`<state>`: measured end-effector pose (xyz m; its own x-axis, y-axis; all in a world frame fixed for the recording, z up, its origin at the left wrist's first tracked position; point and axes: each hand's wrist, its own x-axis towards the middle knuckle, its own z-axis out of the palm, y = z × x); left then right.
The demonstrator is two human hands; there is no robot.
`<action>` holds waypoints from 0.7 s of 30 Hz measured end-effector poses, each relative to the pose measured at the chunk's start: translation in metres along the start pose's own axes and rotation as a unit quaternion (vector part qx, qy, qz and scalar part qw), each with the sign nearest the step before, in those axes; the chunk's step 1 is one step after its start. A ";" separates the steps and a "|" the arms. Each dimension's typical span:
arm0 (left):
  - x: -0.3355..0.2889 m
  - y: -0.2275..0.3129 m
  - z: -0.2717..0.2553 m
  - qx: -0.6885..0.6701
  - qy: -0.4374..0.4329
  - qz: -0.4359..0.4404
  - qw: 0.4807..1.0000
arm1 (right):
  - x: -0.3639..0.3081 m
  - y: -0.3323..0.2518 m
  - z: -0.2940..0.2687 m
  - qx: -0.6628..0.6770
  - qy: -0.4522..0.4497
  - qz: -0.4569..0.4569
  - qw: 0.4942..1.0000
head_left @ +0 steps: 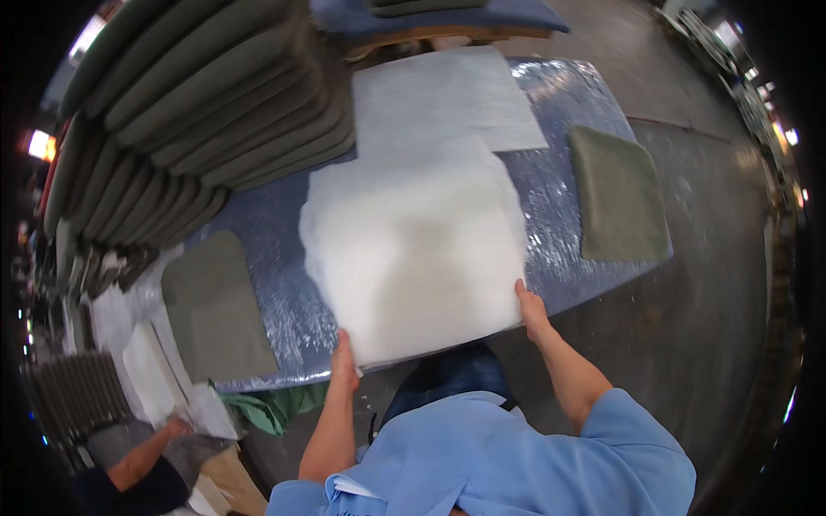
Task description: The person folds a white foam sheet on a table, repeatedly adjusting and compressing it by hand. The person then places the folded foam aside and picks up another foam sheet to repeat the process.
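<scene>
As my left hand and right hand pinch the near corners of the white padding mid-frame on the blue worktop, a grey-green cushion lies at right, with stacked cushions filling the upper left.

Green cloth (rumpled), grey floor.

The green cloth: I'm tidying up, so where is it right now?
In the head view, the green cloth is at the lower left, just below the near edge of the blue-covered table, left of the person's left hand.
</scene>
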<state>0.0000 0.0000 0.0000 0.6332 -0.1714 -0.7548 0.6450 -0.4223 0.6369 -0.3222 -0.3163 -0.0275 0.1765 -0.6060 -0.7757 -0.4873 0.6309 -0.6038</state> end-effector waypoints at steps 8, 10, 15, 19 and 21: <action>-0.013 0.008 -0.001 0.068 -0.033 -0.003 0.997 | -0.030 -0.007 -0.040 -0.131 0.090 -0.076 0.984; -0.017 0.005 0.012 0.082 -0.019 0.001 0.996 | -0.036 -0.001 -0.020 -0.202 0.129 -0.108 0.965; -0.006 0.025 0.000 0.049 -0.093 -0.091 0.990 | -0.024 -0.022 -0.044 -0.251 0.084 -0.047 0.963; 0.007 0.041 -0.005 0.179 0.061 0.112 0.975 | -0.022 -0.069 -0.043 -0.206 0.154 -0.163 0.952; 0.014 0.038 0.021 0.145 0.054 0.208 0.966 | -0.020 -0.080 -0.022 -0.189 0.157 -0.209 0.946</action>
<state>0.0245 -0.0377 0.0099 0.8625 -0.2929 -0.4126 0.1884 -0.5709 0.7991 -0.3055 -0.3657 0.0403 0.1871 -0.9160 -0.3548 -0.7132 0.1218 -0.6903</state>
